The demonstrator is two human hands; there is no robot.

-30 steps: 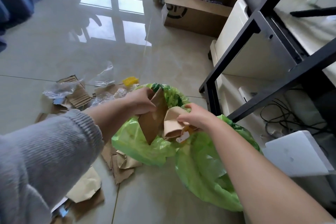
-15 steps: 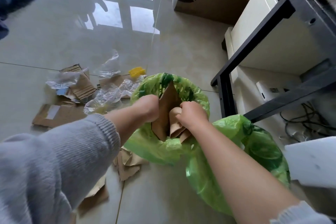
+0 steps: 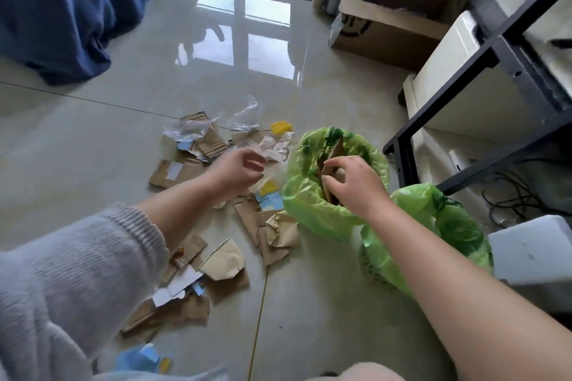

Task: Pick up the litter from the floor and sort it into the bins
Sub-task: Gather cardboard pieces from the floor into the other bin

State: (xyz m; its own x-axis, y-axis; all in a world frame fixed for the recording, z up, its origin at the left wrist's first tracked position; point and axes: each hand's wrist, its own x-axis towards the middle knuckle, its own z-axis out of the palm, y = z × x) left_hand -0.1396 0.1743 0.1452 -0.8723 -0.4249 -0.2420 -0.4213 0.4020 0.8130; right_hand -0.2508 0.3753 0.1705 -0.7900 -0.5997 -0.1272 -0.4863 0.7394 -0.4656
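My left hand [image 3: 240,168]: forearm reaching toward one o'clock, fingers loosely curled, empty. My right hand [image 3: 356,184]: reaching toward eleven o'clock, fingers spread, palm down.

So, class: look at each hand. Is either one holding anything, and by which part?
The left hand is open and holds nothing. The right hand has its fingertips on the brown cardboard in the green-bagged bin; whether it grips cannot be told.

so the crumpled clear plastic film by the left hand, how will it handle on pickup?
Clear plastic film looks thin and wrinkled, so probably floppy and very light. Its glossy surface suggests it may slip from a loose pinch. It lies over cardboard scraps, so it could drag one along.
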